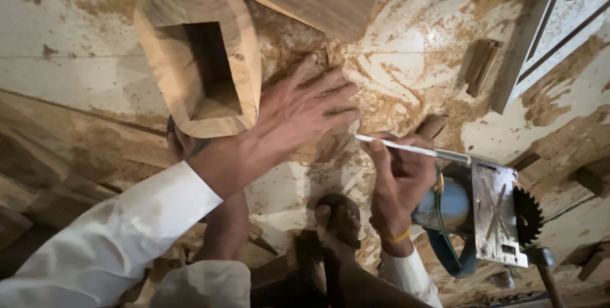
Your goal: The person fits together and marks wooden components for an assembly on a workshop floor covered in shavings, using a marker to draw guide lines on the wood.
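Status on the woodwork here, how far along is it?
Done: the hollow wooden block is already cut out and shaped, and sawdust covers the floor. In hand: the left hand presses flat on a small wood piece that it mostly hides, while the right hand holds a pencil-like tool to it. Left: any cutting looks undone; the circular saw lies idle beside the right hand.

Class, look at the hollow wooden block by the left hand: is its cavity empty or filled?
Empty. The hollow wooden block shows a dark open cavity with bare inner walls; nothing sits inside. The left hand rests beside it.
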